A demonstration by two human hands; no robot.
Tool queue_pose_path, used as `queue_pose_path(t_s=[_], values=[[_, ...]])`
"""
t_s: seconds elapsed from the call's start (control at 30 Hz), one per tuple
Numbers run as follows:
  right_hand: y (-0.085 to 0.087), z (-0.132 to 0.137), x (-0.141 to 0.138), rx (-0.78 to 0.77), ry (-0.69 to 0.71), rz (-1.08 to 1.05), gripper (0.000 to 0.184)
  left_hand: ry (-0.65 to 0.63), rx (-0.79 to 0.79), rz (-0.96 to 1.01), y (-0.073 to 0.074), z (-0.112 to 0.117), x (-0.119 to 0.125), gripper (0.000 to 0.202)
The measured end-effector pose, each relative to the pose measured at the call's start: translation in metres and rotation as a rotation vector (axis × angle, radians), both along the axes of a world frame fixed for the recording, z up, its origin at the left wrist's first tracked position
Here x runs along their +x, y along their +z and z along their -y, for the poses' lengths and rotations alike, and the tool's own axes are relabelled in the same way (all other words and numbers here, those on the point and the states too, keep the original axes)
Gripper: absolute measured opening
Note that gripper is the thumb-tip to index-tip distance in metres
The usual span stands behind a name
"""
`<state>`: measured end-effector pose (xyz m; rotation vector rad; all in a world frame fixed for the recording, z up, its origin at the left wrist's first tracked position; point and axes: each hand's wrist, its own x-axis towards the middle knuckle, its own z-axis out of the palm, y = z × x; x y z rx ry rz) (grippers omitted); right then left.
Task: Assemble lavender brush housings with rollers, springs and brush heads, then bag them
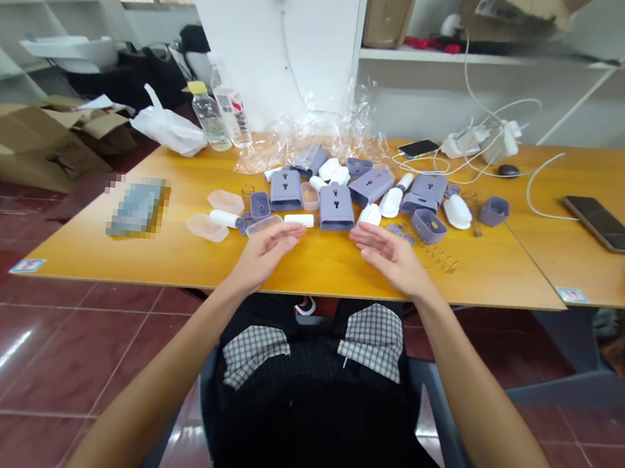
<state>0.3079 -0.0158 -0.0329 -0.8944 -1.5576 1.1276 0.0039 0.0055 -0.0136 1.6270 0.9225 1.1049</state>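
My left hand (pixel 267 250) hovers over the wooden table (pixel 176 253) near its front edge, fingers stretched out, holding nothing. My right hand (pixel 389 252) mirrors it a little to the right, fingers spread and empty. Just beyond my fingertips lie several purple plastic housings (pixel 336 207), white rounded plastic pieces (pixel 390 202), clear plastic caps (pixel 225 200) and small purple cups (pixel 429 225). A white cylinder (pixel 299 219) lies closest to my left fingertips. Metal springs (pixel 443 261) lie right of my right hand.
Crumpled clear plastic wrap (pixel 312 133) and two bottles (pixel 211 116) stand behind the parts. A white bag (pixel 168 129) sits at the back left. Phones (pixel 604 224), a mouse (pixel 507 170) and white cables (pixel 540 191) lie on the right. Cardboard boxes (pixel 38 134) are on the floor at left.
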Motion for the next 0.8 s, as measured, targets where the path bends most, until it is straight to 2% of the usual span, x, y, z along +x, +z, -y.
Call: queue_pose_path(t_s=[0.27,0.4,0.53,0.7,0.8], values=[[-0.001,0.007,-0.004,0.107,0.034,0.185,0.069,-0.086,0.104,-0.188,0.000,0.002,0.000,0.055],[0.002,0.018,-0.008,0.252,-0.050,0.461,0.071,-0.083,0.191,-0.277,-0.001,0.006,-0.001,0.066],[0.004,0.026,-0.011,0.318,-0.086,0.652,0.073,-0.086,0.298,-0.498,0.007,0.013,-0.003,0.070],[0.008,0.028,-0.017,0.348,-0.072,0.743,0.078,-0.105,0.417,-0.631,0.011,0.017,0.002,0.062],[0.009,0.029,-0.022,0.379,-0.034,0.782,0.066,-0.116,0.479,-0.727,0.006,0.020,0.009,0.049]])
